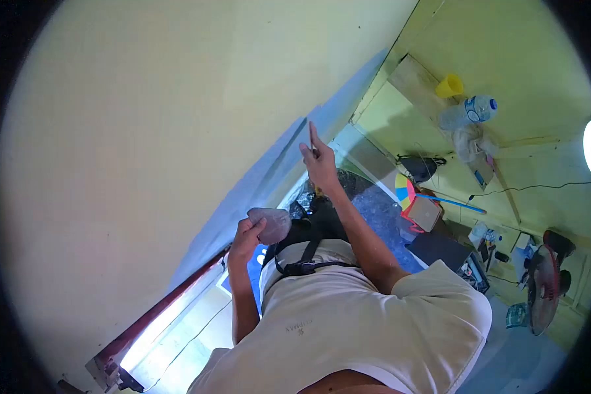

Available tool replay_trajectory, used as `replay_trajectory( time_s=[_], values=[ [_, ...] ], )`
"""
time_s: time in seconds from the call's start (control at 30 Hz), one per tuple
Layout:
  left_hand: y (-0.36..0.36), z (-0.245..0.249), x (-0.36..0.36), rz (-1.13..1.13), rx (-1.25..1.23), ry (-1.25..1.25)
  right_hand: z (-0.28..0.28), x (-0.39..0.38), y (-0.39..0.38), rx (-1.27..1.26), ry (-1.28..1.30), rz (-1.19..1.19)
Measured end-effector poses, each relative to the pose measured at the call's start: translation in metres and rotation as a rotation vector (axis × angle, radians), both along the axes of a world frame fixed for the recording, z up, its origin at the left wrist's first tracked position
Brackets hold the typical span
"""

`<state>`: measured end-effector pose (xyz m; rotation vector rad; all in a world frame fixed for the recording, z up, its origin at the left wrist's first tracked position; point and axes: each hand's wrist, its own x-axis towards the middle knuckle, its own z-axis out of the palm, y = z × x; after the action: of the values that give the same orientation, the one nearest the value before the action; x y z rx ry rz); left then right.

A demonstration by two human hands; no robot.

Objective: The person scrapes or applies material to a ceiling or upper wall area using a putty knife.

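Observation:
My left hand (244,240) is closed round the edge of a greyish, translucent plastic cup (273,226), which is tilted in front of my waist; its inside does not show. My right hand (320,164) reaches up to the wall, its index finger stretched along what looks like a thin paintbrush (312,150). Fingers hide most of that brush. Close to its tip runs a blue painted band (269,161) along the lower part of the cream wall (157,131), with a darker streak near my fingers.
At the right, a wooden shelf (410,82) carries a yellow cup (449,86) and a large water bottle (469,112). Below are a black box (440,251), a red-edged dustpan (421,213) and a fan (543,289). A bright light tube (167,315) lies lower left.

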<state>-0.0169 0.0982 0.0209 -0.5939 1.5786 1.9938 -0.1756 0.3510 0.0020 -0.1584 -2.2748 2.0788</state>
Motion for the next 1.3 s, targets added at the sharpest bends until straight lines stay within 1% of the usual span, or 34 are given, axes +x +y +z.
replay_trajectory(
  time_s=[0.03, 0.1, 0.13, 0.23, 0.27, 0.37, 0.4, 0.47, 0.5, 0.53, 0.6, 0.63, 0.67, 0.73, 0.8, 0.83, 0.9, 0.93, 1.03, 1.07, 1.1, 1.13, 1.2, 1.27, 1.3],
  values=[
    [0.002, 0.002, -0.002, 0.02, 0.009, -0.008, 0.0, -0.008, 0.004, 0.052, 0.026, -0.054],
    [0.011, 0.011, -0.003, 0.061, 0.031, -0.033, 0.004, -0.016, 0.013, -0.052, -0.073, -0.056],
    [0.008, 0.008, -0.003, 0.016, 0.006, -0.028, 0.007, -0.016, 0.014, -0.105, -0.121, -0.056],
    [0.004, -0.002, 0.0, 0.029, 0.017, -0.002, -0.002, -0.001, 0.003, -0.02, -0.039, 0.014],
    [-0.006, -0.012, 0.001, -0.025, -0.076, -0.036, -0.005, 0.0, 0.003, 0.004, -0.032, 0.026],
    [0.015, 0.014, -0.007, 0.057, 0.041, -0.002, 0.015, -0.028, 0.017, -0.155, -0.178, -0.109],
    [0.015, 0.013, -0.008, 0.048, 0.005, -0.029, 0.001, -0.031, 0.015, -0.149, -0.081, -0.127],
    [-0.001, -0.015, -0.003, 0.024, -0.036, -0.048, -0.011, -0.016, 0.008, -0.054, -0.005, -0.054],
    [0.002, -0.01, -0.007, 0.014, -0.055, -0.061, -0.011, -0.011, 0.006, -0.004, 0.03, -0.017],
    [0.003, -0.005, -0.009, -0.022, -0.049, -0.053, -0.012, -0.014, 0.012, 0.015, 0.018, 0.004],
    [0.01, 0.005, -0.013, 0.008, -0.006, -0.032, -0.015, -0.04, 0.024, -0.014, -0.034, -0.091],
    [0.014, 0.008, -0.014, 0.023, 0.017, -0.027, -0.004, -0.044, 0.027, -0.025, -0.066, -0.139],
    [0.012, 0.008, -0.015, -0.031, -0.002, -0.048, 0.008, -0.039, 0.026, -0.141, -0.152, -0.143],
    [0.008, 0.001, -0.015, -0.012, -0.001, -0.057, 0.002, -0.019, 0.016, -0.038, -0.01, -0.07],
    [0.01, -0.004, -0.015, 0.061, 0.011, -0.06, 0.002, -0.018, 0.014, -0.044, -0.056, -0.043],
    [0.009, -0.005, -0.018, 0.047, 0.012, -0.051, 0.006, -0.018, 0.013, -0.046, -0.079, -0.03],
    [0.006, -0.009, -0.02, 0.014, 0.014, -0.046, 0.018, -0.035, 0.03, -0.019, -0.27, -0.065],
    [0.008, -0.006, -0.022, 0.0, 0.016, -0.061, 0.018, -0.051, 0.036, -0.067, -0.315, -0.114],
    [0.01, 0.002, -0.032, -0.031, 0.034, -0.067, 0.006, -0.042, 0.017, -0.034, -0.048, -0.18],
    [0.011, 0.001, -0.033, -0.025, 0.05, -0.056, -0.013, -0.022, 0.004, 0.104, -0.074, -0.114],
    [0.013, 0.001, -0.032, -0.021, 0.068, -0.052, 0.005, 0.009, -0.007, 0.091, -0.026, -0.03],
    [0.015, 0.002, -0.035, -0.028, 0.092, -0.061, 0.009, 0.032, -0.015, 0.114, 0.016, 0.064],
    [0.015, -0.007, -0.039, -0.061, 0.059, -0.057, 0.014, 0.063, -0.004, 0.163, -0.122, 0.41],
    [0.012, -0.014, -0.045, -0.104, 0.021, -0.057, 0.014, 0.074, 0.018, 0.198, -0.175, 0.544],
    [0.013, -0.011, -0.049, -0.113, 0.017, -0.051, 0.015, 0.075, 0.029, 0.197, -0.217, 0.574]
  ],
)
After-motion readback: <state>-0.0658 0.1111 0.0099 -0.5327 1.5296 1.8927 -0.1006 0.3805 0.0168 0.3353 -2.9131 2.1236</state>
